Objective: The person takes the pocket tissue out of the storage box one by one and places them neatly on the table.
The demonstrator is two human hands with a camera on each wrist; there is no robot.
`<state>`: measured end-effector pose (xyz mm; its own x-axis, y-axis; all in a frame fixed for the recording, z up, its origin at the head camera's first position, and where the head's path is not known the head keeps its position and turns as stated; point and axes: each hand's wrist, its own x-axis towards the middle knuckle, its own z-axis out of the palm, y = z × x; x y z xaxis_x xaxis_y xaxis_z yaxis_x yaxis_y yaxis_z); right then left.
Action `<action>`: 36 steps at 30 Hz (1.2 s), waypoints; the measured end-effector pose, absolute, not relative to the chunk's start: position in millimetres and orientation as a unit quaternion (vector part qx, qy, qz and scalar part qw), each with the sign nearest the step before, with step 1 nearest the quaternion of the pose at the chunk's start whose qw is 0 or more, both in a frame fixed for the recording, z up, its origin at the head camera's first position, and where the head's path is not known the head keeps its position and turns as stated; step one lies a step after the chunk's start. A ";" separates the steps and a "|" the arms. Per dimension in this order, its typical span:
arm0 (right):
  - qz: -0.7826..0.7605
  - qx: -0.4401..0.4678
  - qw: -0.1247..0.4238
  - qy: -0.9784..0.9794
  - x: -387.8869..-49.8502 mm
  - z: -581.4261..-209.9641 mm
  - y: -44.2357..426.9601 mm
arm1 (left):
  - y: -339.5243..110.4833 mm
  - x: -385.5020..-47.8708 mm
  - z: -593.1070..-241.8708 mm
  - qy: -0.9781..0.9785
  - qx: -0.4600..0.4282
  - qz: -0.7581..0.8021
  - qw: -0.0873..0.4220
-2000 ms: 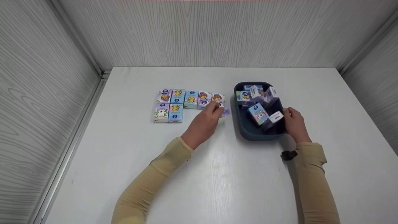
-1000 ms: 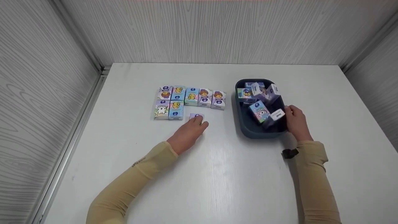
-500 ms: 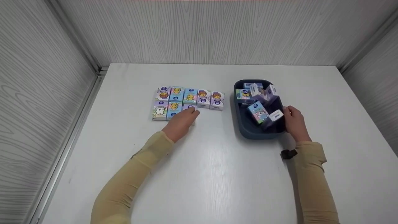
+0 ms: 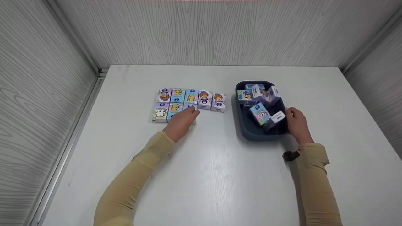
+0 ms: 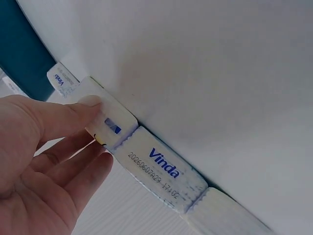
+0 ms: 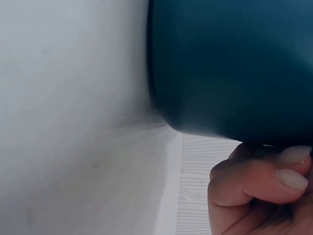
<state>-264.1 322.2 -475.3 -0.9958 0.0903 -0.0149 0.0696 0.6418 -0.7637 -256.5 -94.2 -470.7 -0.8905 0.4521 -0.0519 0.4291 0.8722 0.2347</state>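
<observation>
My left hand (image 4: 180,124) pinches a small lilac tissue pack (image 5: 108,110) between thumb and fingers, at the right end of the front row. In the left wrist view its end lies against the neighbouring tissue pack (image 5: 164,169), which is printed "Vinda". From the head, the hand covers most of the held pack. My right hand (image 4: 298,125) holds the right side of a dark blue plastic bin (image 4: 257,137). The right wrist view shows curled fingers (image 6: 234,183) against the bin's wall; the contact is partly hidden. Several tissue packs (image 4: 260,113) lie jumbled inside the bin.
Behind the front row, a back row of tissue packs (image 4: 191,96) runs further right, ending in a purple-and-white pack (image 4: 218,102). White table (image 4: 220,182) separates the rows from the bin. Grained panels (image 4: 201,34) stand at the back and both sides.
My left hand has carried the lilac tissue pack leftward from near the bin, set it down, and slid it against the front row. The right hand has stayed on the bin.
</observation>
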 end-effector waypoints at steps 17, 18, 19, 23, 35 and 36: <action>0.396 -0.032 0.039 -0.917 -264.6 -475.0 323.1 | -13.2 -251.0 -444.0 0.946 0.307 0.095 -0.033; 0.397 -0.033 0.038 -0.917 -264.4 -474.7 322.4 | -4.8 -250.4 -442.1 0.942 0.319 0.099 -0.040; 0.398 -0.033 0.037 -0.916 -264.5 -474.8 322.0 | 3.5 -249.7 -440.5 0.937 0.331 0.104 -0.048; 0.408 -0.040 0.031 -0.911 -265.0 -475.3 319.4 | 34.5 -247.7 -434.0 0.920 0.366 0.116 -0.083; 0.418 -0.042 0.016 -0.907 -264.6 -475.2 320.9 | 108.9 -255.5 -423.4 0.906 0.402 0.095 -0.088; 0.418 -0.041 0.015 -0.907 -264.4 -475.2 321.3 | 113.6 -255.8 -423.5 0.905 0.407 0.089 -0.082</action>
<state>-264.4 321.3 -475.2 -0.9963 0.0862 -0.0064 0.0609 0.6470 -0.7600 -255.8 113.6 -423.5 -0.6554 0.7222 0.2209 0.7514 0.6531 0.0939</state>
